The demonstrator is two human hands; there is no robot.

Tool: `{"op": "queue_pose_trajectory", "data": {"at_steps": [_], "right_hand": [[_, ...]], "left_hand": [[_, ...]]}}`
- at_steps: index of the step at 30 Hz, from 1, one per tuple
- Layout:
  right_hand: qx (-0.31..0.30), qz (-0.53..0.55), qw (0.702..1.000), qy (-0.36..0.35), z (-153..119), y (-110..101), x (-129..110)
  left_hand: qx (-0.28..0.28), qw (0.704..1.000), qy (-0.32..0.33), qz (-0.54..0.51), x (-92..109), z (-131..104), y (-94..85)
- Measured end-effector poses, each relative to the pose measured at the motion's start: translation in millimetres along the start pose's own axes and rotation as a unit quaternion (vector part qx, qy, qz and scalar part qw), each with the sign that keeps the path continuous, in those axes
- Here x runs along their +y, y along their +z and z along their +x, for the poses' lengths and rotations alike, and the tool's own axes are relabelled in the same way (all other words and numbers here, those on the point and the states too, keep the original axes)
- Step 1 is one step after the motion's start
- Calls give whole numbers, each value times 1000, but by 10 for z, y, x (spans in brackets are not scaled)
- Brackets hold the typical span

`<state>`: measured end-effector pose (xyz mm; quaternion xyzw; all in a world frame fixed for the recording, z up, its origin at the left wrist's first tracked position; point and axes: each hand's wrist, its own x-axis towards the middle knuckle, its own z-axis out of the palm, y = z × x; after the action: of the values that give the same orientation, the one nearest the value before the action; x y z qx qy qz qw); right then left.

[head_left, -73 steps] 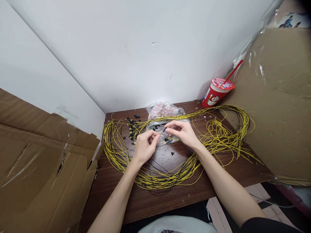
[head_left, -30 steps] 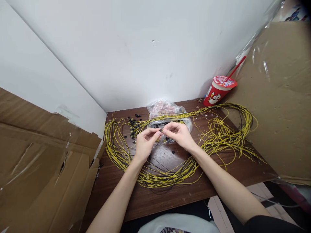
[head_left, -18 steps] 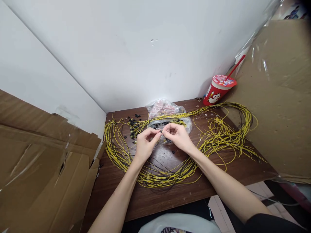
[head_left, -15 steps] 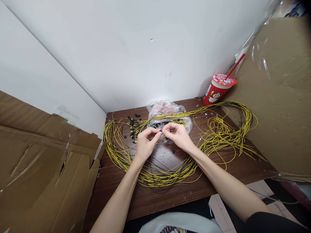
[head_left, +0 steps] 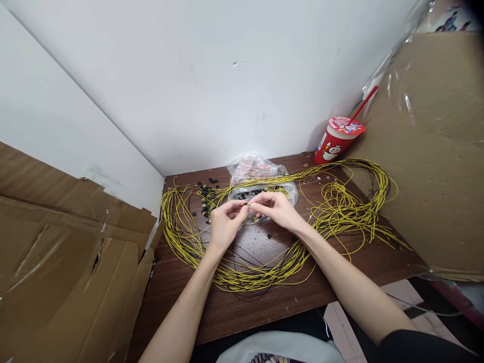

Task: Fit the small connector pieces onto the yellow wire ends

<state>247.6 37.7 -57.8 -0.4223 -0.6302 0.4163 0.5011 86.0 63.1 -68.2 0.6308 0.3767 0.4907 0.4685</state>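
Observation:
My left hand and my right hand meet fingertip to fingertip above the table. Between them is a small dark part, pinched by the thumb and fingers of both; its exact kind is too small to make out. Just behind the fingers lies a clear plastic bag holding small black and yellow pieces. Left of it, several black and yellow parts are clustered at wire ends. A large loop of yellow and black wires runs around and below both hands.
A red drink cup with a straw stands at the back right, against the wall. Loose yellow wire tangles on the right. Cardboard borders the left side, and another cardboard sheet the right. A small black piece lies on the brown table.
Both hands stay together, the fingertips shifting slightly left around the small part. The view has moved a little; the wires and bag look the same.

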Motion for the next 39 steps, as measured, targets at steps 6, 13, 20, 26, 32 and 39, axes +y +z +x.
{"op": "queue_pose_trajectory", "data": {"at_steps": [6,13,20,26,32,39], "right_hand": [[-87,-290,953,-34,-43,-129,-47],[-92,-387,914,-77,-32,-105,27],[-52,-339,935,-90,-35,-116,-32],[-69,-373,920,-99,-32,-134,-15],[-80,-395,910,-97,-38,-187,13],[-57,-460,881,-96,-63,-60,88]], "left_hand": [[32,998,-25,-51,1,14,-3],[36,996,-38,-70,-6,17,7],[30,996,-35,-76,13,13,10],[29,995,-50,-84,-16,21,11],[13,992,-100,-77,-28,14,13],[-9,996,-90,-18,-40,-6,13]]}}
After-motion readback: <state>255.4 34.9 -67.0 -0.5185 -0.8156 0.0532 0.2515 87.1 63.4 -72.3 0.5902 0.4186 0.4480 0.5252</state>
